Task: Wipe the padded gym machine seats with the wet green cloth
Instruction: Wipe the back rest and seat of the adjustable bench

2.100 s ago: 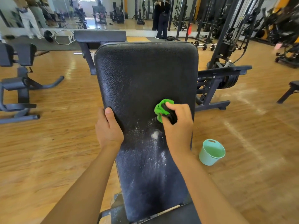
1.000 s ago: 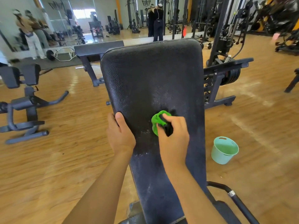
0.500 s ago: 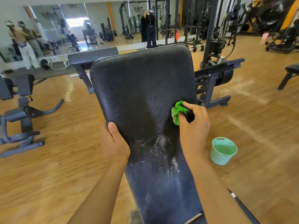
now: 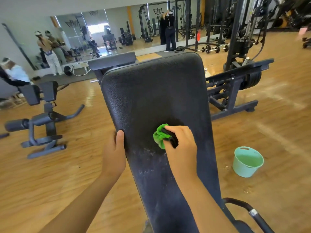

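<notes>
**A:** What are the fingers doing?

**B:** The right hand (image 4: 180, 145) has its fingers curled tight round the bunched green cloth (image 4: 159, 137) and presses it onto the middle of the black padded backrest (image 4: 151, 91). A black piece sits in the same grip; I cannot tell what it is. The left hand (image 4: 114, 155) grips the pad's left edge. Its thumb lies on the face and the other fingers are hidden behind.

**A:** How much is done?

**B:** About half of this pad, I judge. Above the cloth the vinyl looks dark and even. Below it, toward the wrists, white flecks and smears lie across the surface, so the lower stretch is left.

**A:** And beyond this pad?

**B:** A mint-green bucket (image 4: 247, 161) stands on the wooden floor (image 4: 277, 132) to the right, near enough for a rinse. The grey padded machine (image 4: 42, 115) on the left stands well apart. I cannot tell whether it has been wiped, so most of the job probably lies ahead.
</notes>
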A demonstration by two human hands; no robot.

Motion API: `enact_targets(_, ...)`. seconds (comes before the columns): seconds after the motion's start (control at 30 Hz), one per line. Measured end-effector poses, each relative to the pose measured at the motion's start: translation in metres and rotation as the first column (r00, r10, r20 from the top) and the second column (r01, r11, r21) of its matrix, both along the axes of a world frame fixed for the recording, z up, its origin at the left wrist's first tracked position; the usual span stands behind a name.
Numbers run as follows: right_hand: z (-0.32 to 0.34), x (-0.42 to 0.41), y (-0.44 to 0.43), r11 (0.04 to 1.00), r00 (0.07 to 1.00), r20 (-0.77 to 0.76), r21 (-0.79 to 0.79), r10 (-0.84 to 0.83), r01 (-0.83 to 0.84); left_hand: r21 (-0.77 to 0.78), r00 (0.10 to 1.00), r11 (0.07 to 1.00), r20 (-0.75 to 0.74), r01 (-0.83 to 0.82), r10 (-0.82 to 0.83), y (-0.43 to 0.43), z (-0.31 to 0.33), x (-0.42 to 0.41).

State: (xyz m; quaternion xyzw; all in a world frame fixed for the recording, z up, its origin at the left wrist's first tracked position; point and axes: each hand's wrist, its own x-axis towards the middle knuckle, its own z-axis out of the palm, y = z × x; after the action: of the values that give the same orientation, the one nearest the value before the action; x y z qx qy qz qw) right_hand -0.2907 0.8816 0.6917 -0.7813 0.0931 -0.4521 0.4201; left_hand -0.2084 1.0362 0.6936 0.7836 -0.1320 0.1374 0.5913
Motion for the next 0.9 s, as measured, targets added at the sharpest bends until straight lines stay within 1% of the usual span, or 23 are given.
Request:
enact_targets(0.07,0.002,0.0,-0.01,0.998,1.0,-0.003,0.056,-0.02,0.02,0.134,0.995,0.991,0.101,-0.011,-0.002,0.016,0.014,0.002)
enact_targets(0.13,0.003,0.002,-0.011,0.996,1.0,0.007,0.091,-0.023,0.022,0.245,0.97,0.968,0.244,-0.056,-0.006,0.025,0.035,0.004)
enact_targets(0.23,0.003,0.003,-0.002,0.987,0.999,0.032,0.162,-0.017,0.012,0.342,0.871,0.915,0.49,-0.212,0.019,0.027,0.068,0.009)
enact_targets(0.27,0.003,0.004,0.002,0.981,0.999,0.041,0.192,-0.015,0.007,0.371,0.835,0.892,0.551,-0.258,0.013,0.024,0.077,0.012)
enact_targets(0.33,0.004,0.005,0.011,0.973,0.998,0.056,0.231,0.003,-0.016,0.421,0.783,0.851,0.622,-0.313,-0.02,0.015,0.09,0.018)
enact_targets(0.4,0.002,0.005,0.024,0.975,0.997,0.067,0.217,0.038,-0.052,0.423,0.754,0.84,0.657,-0.34,-0.026,0.002,0.092,0.023)
enact_targets(0.5,-0.011,0.004,0.049,0.981,0.991,0.063,0.149,0.118,-0.127,0.368,0.738,0.863,0.675,-0.346,0.008,-0.016,0.084,0.025)
enact_targets(0.63,-0.034,0.002,0.079,0.984,0.985,0.017,-0.051,0.172,-0.171,0.333,0.712,0.875,0.702,-0.351,0.018,-0.018,0.076,0.03)
enact_targets(0.73,-0.043,-0.003,0.086,0.971,0.982,-0.04,-0.144,0.185,-0.189,0.334,0.69,0.872,0.723,-0.357,0.006,-0.017,0.077,0.032)
enact_targets(0.8,-0.046,-0.008,0.079,0.975,0.984,-0.043,-0.134,0.172,-0.176,0.329,0.683,0.875,0.73,-0.355,0.003,-0.017,0.076,0.032)
enact_targets(0.9,-0.041,-0.01,0.056,0.998,0.998,0.017,0.004,0.056,-0.056,0.31,0.669,0.883,0.743,-0.353,0.007,-0.018,0.074,0.034)
